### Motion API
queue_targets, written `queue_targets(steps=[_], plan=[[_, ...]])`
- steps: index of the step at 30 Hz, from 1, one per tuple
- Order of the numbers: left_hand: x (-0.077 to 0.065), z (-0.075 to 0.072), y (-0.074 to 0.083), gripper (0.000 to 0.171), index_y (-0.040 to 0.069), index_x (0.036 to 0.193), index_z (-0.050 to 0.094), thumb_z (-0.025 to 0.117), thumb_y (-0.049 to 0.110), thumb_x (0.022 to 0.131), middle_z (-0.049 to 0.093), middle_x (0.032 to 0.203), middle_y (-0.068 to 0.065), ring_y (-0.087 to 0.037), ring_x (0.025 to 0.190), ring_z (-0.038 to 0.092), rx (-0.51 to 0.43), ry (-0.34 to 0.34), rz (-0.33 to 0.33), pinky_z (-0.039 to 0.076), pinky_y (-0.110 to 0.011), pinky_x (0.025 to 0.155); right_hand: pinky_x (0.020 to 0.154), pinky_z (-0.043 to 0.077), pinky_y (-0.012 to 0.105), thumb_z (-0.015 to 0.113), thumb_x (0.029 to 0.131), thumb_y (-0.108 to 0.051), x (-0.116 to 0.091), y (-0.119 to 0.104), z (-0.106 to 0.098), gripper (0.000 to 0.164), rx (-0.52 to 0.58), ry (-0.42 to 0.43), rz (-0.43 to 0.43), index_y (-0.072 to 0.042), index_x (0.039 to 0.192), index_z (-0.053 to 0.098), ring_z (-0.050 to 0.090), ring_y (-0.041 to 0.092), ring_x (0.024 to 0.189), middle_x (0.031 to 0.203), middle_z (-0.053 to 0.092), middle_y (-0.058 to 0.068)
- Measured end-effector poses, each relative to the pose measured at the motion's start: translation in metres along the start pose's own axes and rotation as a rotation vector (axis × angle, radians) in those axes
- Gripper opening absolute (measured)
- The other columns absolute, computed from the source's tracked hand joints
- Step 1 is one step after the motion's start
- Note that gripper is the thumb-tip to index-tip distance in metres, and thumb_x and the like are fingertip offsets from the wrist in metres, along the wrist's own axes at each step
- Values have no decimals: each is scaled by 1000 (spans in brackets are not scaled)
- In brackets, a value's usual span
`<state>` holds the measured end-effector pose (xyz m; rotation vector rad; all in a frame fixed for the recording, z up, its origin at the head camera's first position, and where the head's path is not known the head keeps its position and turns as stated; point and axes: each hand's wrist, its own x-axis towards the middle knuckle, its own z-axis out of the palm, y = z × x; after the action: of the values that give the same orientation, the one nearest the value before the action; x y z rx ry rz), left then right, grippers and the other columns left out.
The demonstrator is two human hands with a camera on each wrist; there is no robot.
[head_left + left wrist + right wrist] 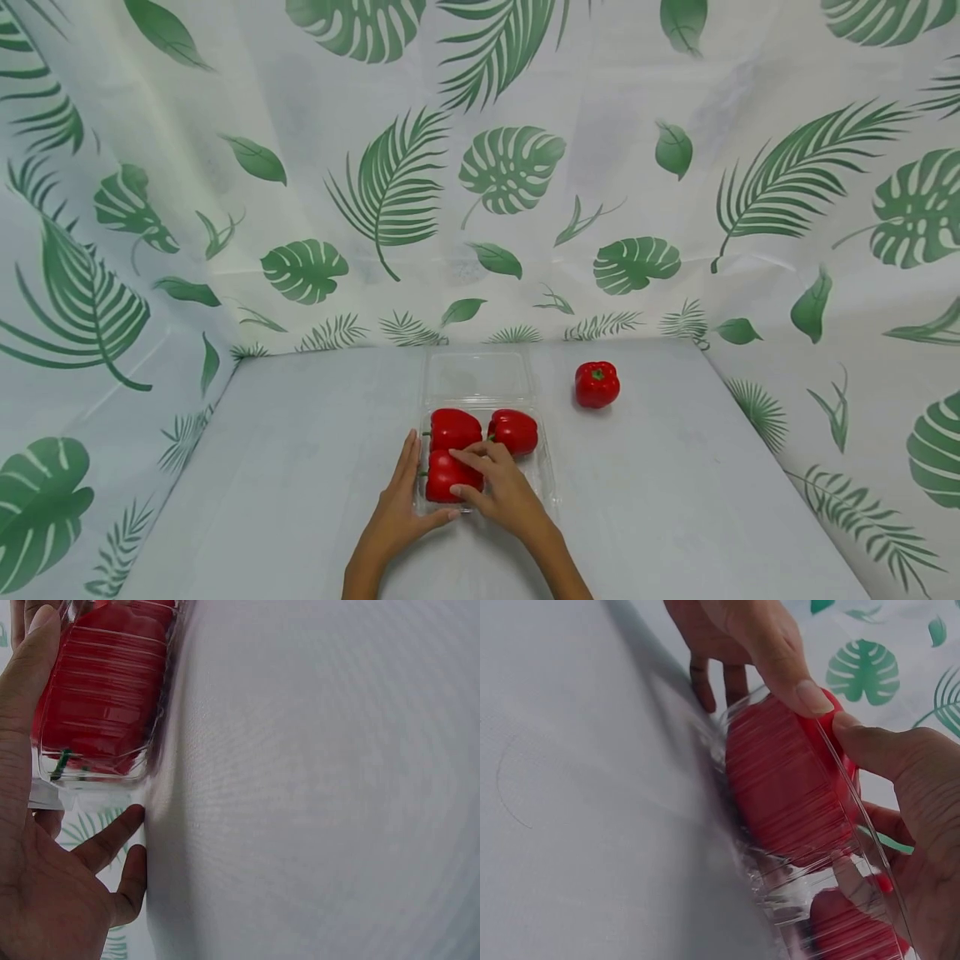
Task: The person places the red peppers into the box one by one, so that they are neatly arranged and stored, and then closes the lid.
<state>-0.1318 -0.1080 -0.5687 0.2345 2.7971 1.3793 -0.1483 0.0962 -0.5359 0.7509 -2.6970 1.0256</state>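
A clear plastic clamshell container (545,479) lies opened on the table, its lid (480,375) folded back. Inside are three red bell peppers: one at front left (446,477), one behind it (456,428) and one at back right (517,433). My right hand (508,493) pinches the front-left pepper between thumb and fingers. Along the container's left side stretches my left hand (399,515), fingers straight and thumb at the front edge. The left wrist view shows its spread fingers (112,840) beside the plastic wall. Through that wall the pepper (105,682) shows red.
Another red bell pepper (597,392) stands on the table, right of the lid. The table has a pale cloth cover (300,467). A leaf-patterned curtain (525,275) closes off the back and both sides.
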Motion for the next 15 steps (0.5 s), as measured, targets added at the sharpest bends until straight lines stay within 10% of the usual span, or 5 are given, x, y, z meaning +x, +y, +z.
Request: queue_targets(steps=[15], plan=[[0,-1,1,120,27,159,7,77,64,68,7,166,5,-36,149,24,0,-7,-17,33,-75,100,91,57,38,78,79,-37,2,-1,4,54,-94,32,-38,-24,130,65,54,16,107,119,58,2]])
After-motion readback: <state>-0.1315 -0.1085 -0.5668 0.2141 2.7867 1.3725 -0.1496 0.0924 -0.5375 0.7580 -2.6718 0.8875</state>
